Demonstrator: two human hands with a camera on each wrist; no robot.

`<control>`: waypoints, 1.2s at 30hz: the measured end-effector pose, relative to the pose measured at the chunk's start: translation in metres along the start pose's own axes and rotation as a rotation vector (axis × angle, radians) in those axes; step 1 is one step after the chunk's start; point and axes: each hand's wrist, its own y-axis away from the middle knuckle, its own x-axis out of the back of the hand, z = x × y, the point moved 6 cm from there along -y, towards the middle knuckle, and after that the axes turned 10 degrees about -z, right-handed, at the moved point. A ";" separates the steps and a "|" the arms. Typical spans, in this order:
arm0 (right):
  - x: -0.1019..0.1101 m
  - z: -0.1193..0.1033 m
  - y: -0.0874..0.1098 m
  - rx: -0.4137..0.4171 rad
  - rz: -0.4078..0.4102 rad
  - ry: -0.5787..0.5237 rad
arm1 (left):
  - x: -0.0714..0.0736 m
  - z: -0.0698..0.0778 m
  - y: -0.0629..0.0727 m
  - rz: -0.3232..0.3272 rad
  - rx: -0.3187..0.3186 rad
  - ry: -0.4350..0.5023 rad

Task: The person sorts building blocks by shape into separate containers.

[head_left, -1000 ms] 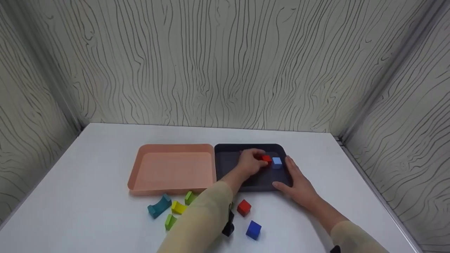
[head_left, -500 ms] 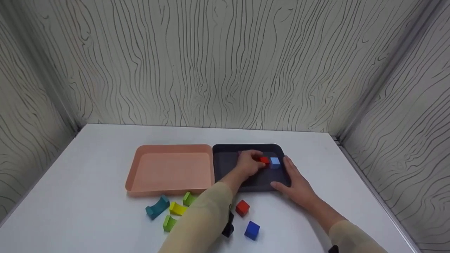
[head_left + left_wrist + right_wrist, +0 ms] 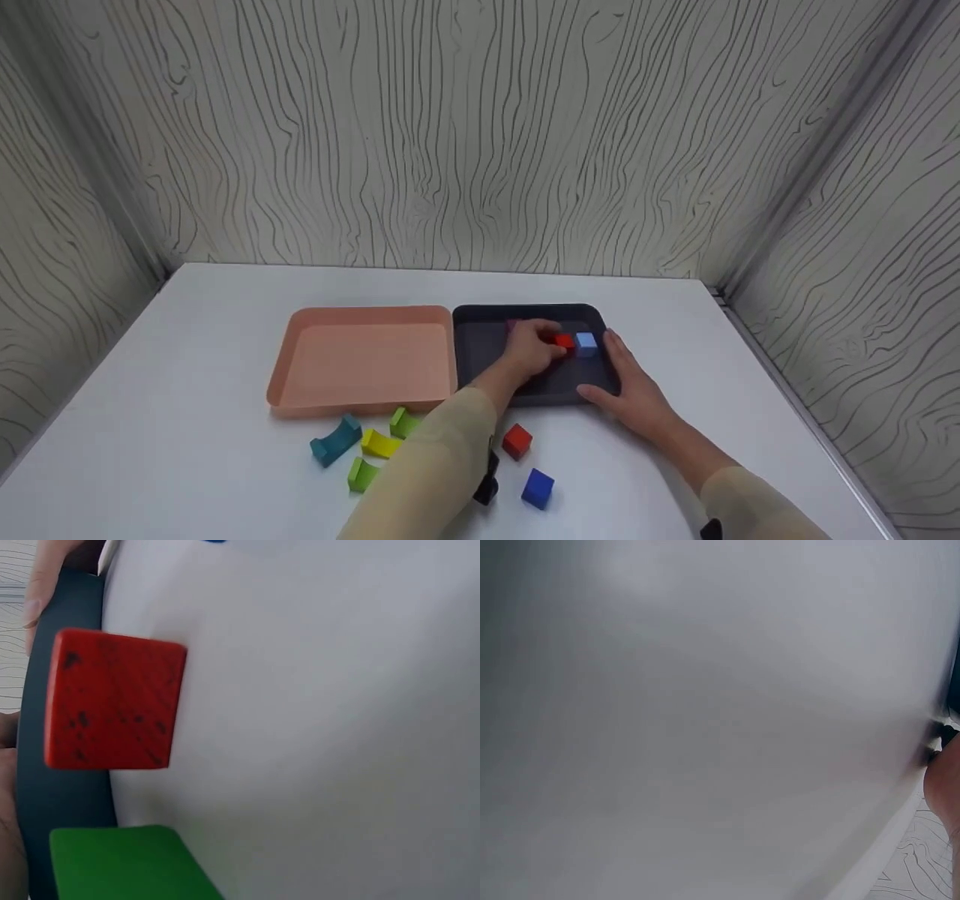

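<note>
My left hand (image 3: pixel 531 348) reaches into the dark tray (image 3: pixel 491 375) and pinches a red cube (image 3: pixel 565 343) low over the tray floor. Just right of that cube sits a light blue block (image 3: pixel 586 344). A bit of a dark purplish piece (image 3: pixel 512 325) shows behind the left hand, mostly hidden. My right hand (image 3: pixel 634 390) rests along the tray's right side, fingers straight, thumb at the front right corner. In the left wrist view, a second red cube (image 3: pixel 112 701) and a green block (image 3: pixel 127 862) lie on the table before the tray.
Left of the dark tray, side by side with it, is a salmon-pink tray (image 3: pixel 375 364). In front lie a teal arch block (image 3: pixel 337 441), a yellow arch (image 3: pixel 381 443), two lime green pieces (image 3: pixel 362 475) and a dark blue cube (image 3: pixel 538 489). My left sleeve (image 3: pixel 427 472) covers part of this area.
The head view has shifted slightly. The pinched red cube sits a touch lower beside the light blue block; the right hand stays at the tray's side.
</note>
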 end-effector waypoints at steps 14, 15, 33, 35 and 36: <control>0.002 -0.001 -0.001 -0.009 -0.003 -0.001 | 0.000 0.002 -0.001 -0.010 0.033 0.017; 0.002 -0.001 -0.001 -0.014 -0.003 -0.007 | 0.000 0.003 0.000 -0.010 0.034 0.014; 0.001 -0.002 0.000 0.011 0.008 -0.026 | 0.018 0.046 0.021 -0.049 -0.091 -0.062; 0.001 0.000 0.000 0.004 0.002 -0.022 | 0.021 0.054 0.025 -0.062 -0.108 -0.035; 0.001 0.000 0.000 0.002 -0.002 -0.019 | 0.022 0.058 0.027 -0.067 -0.121 -0.024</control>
